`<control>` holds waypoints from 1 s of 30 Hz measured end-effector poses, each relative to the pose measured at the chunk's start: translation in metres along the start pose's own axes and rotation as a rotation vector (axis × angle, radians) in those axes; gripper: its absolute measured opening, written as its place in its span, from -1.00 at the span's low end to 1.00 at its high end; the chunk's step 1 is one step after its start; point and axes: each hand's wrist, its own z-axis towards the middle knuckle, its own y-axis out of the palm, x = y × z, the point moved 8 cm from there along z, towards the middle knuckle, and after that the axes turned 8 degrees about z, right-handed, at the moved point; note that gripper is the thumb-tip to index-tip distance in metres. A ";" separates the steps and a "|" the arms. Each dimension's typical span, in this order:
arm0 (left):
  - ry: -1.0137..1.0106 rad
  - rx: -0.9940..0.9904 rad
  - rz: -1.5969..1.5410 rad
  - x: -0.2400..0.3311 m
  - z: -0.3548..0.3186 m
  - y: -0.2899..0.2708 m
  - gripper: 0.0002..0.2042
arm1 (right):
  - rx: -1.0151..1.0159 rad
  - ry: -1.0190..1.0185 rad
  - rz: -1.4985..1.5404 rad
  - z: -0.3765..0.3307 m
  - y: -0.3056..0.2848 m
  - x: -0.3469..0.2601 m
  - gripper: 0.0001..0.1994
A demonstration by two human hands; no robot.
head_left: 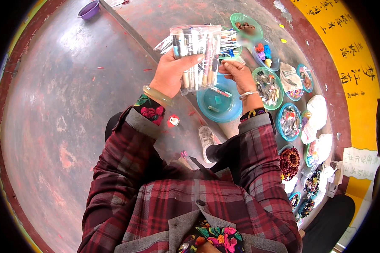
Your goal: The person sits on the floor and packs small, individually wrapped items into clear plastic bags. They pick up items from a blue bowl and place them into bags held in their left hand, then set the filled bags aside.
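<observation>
A clear plastic bag [207,46] full of pens or markers stands upright in front of me. My left hand [169,76] is closed around its left side, with the thumb lying across the front. At the bag's right edge is my right hand [240,78], its thumb and forefinger pinched together; what they hold, if anything, is too small to tell. Below the bag sits a blue plastic basin [204,109] with a marker [221,92] and a few small pieces in it. Behind the bag, a green basket [239,51] of pens is partly hidden.
To the right stand several coloured baskets of small items: a green basket [256,95], a blue basket [279,122], and a basin of coloured pieces [275,64]. A beaded dark-red bundle [289,163] lies nearer. A purple basin [88,12] sits far left. My shoe [207,141] is beside the blue basin.
</observation>
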 end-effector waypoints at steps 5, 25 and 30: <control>0.026 0.019 -0.043 0.011 -0.001 0.000 -0.75 | 0.009 -0.068 -0.938 0.041 -0.048 0.100 -0.70; -0.033 -0.001 -0.164 0.012 -0.001 -0.013 -0.68 | 0.184 0.187 -1.440 0.032 -0.033 0.190 -0.81; -0.058 0.035 -0.194 0.011 -0.001 -0.011 -0.74 | 0.169 0.270 -1.356 0.028 -0.040 0.168 -0.82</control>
